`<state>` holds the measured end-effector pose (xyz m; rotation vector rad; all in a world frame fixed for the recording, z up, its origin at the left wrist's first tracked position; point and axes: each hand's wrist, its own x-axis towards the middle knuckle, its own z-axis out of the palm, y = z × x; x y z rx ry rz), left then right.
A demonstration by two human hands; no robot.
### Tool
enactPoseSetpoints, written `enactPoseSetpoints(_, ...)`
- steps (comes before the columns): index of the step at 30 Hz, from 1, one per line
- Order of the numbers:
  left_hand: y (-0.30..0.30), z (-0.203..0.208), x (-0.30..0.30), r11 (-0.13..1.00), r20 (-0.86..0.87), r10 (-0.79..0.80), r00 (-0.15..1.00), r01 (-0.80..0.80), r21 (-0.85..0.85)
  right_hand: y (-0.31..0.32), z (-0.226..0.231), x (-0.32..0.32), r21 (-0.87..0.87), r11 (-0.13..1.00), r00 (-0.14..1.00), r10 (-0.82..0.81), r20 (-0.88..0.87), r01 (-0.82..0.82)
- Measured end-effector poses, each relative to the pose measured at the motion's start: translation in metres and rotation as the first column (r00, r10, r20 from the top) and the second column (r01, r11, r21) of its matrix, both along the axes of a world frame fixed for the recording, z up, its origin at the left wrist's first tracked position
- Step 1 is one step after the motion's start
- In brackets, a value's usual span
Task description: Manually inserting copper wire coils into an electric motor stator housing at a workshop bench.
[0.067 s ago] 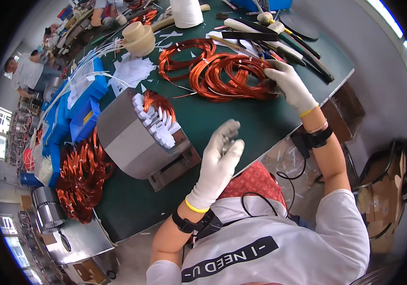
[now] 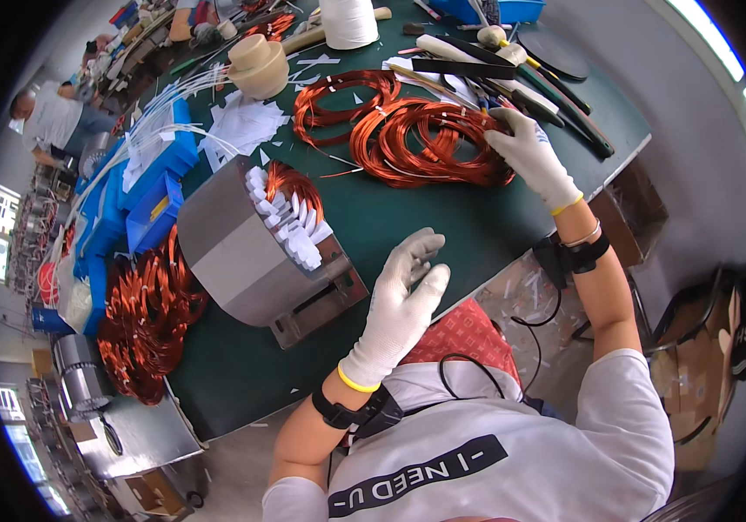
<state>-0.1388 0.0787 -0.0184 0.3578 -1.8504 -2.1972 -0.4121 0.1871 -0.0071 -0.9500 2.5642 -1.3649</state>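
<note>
My right hand [image 2: 534, 161], in a white glove, is at the right edge of a bundle of copper wire coils [image 2: 390, 143], its thumb and fingers closed on the edge; some fingertips are hidden. Gloved in white too, my left hand [image 2: 403, 291] hovers over the table's near edge with fingers apart and slightly curled, holding nothing. Left of it stands a grey metal motor stator [image 2: 242, 252] on a foot. White paper slot liners [image 2: 299, 230] stick out of its open face, with copper windings [image 2: 290, 187] lying inside.
More copper coils [image 2: 151, 322] hang at the table's left side by blue bins [image 2: 155, 213]. White paper pieces [image 2: 247, 130], a beige stepped cylinder [image 2: 258, 65] and a white thread spool [image 2: 348, 22] lie beyond the stator. Hand tools [image 2: 512, 78] crowd the far right. Another person stands far left.
The whole view has shifted slightly. My left hand's fingertips are a little lower; my right hand stays at the edge of the coils.
</note>
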Motion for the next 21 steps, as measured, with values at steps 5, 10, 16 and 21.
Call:
enactPoseSetpoints(5,-0.001,-0.002,0.0,0.963,-0.053,-0.01,0.999,-0.005,-0.269,-0.028,0.007,-0.013,0.396,0.89,0.792,0.069,-0.607,0.227)
enactPoseSetpoints(10,-0.006,-0.012,0.001,0.962,-0.074,-0.033,0.997,0.012,-0.272,-0.045,0.009,-0.031,0.546,0.838,0.898,0.227,-0.378,0.018)
enactPoseSetpoints(16,-0.006,-0.013,0.002,0.964,-0.08,-0.019,0.997,-0.003,-0.267,-0.091,0.02,-0.028,0.301,0.892,0.801,0.44,-0.407,-0.337)
enactPoseSetpoints(21,-0.008,-0.012,0.003,0.953,-0.114,-0.005,0.993,-0.03,-0.302,-0.123,0.01,-0.043,0.493,0.826,0.698,0.523,-0.489,-0.273)
